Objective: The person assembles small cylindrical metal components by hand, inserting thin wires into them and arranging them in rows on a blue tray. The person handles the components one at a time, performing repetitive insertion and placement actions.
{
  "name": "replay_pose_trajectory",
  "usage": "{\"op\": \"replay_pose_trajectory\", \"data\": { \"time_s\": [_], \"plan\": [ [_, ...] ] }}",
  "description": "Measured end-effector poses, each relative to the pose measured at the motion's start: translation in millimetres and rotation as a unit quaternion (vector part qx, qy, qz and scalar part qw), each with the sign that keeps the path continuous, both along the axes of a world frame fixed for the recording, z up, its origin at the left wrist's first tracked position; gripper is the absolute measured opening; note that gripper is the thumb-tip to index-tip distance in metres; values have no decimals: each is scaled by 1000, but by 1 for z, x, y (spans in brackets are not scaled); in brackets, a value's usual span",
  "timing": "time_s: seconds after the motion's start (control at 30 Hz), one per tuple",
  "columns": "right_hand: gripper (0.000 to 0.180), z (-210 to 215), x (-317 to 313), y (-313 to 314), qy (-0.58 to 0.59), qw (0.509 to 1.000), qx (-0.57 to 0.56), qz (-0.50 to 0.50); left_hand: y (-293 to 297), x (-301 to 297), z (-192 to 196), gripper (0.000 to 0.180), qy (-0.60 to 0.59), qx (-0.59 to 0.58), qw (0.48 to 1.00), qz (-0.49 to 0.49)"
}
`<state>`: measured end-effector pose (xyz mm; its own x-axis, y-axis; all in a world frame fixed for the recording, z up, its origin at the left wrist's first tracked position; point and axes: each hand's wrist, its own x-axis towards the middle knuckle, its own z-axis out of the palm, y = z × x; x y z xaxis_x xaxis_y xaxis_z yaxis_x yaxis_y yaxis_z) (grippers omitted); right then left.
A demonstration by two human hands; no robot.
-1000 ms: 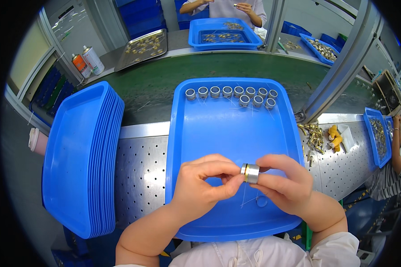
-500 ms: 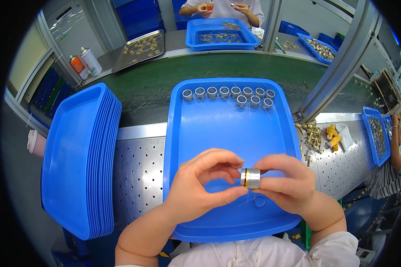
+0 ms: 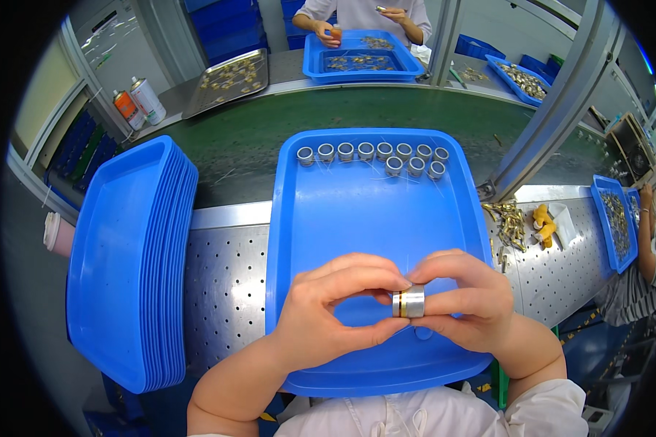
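Note:
A short silver metal cylinder with a gold-coloured band (image 3: 414,301) is held sideways above the near part of a blue tray (image 3: 357,211). My right hand (image 3: 474,295) grips its right side between thumb and fingers. At its left end, the thumb and forefinger of my left hand (image 3: 321,306) close on the rim from below and above. Along the tray's far side stand several similar metal cylinders (image 3: 365,151), upright with thin whitish wires sticking out. A small round mark or disc on the tray floor is partly hidden behind my right hand.
Left of the tray stands a tall stack of blue trays (image 3: 116,262). Small brass parts (image 3: 514,226) and a yellow object (image 3: 544,224) lie on the perforated metal bench at right. Beyond runs a green belt (image 3: 248,149); a metal post (image 3: 554,109) rises at right. Co-workers sit across and at right.
My left thumb and forefinger have closed onto the cylinder's left end, where they were more apart before. Across the belt, a co-worker's hand with an orange-red container has moved lower.

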<state>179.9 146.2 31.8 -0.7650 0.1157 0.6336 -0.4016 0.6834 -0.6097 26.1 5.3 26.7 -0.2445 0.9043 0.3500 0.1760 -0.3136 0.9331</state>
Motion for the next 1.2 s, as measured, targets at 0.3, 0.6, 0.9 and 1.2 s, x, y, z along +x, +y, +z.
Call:
{"op": "replay_pose_trajectory", "data": {
  "time_s": [0.3, 0.6, 0.9, 1.2],
  "plan": [
    [23, -7, -1, -3, 24, 998, -41, 35, 3, 2, -6, 33, 14, 58, 998, 26],
    [21, -8, -1, -5, 37, 997, -52, 35, 1, 1, -5, 39, 46, 67, 996, 29],
    [20, -12, -3, -4, 46, 995, -76, 49, 2, 2, -7, 38, 54, 81, 995, 39],
    [21, 2, -1, -3, -33, 992, -122, -1, 5, -4, -1, 37, 242, 153, 951, 117]
  ]
}}
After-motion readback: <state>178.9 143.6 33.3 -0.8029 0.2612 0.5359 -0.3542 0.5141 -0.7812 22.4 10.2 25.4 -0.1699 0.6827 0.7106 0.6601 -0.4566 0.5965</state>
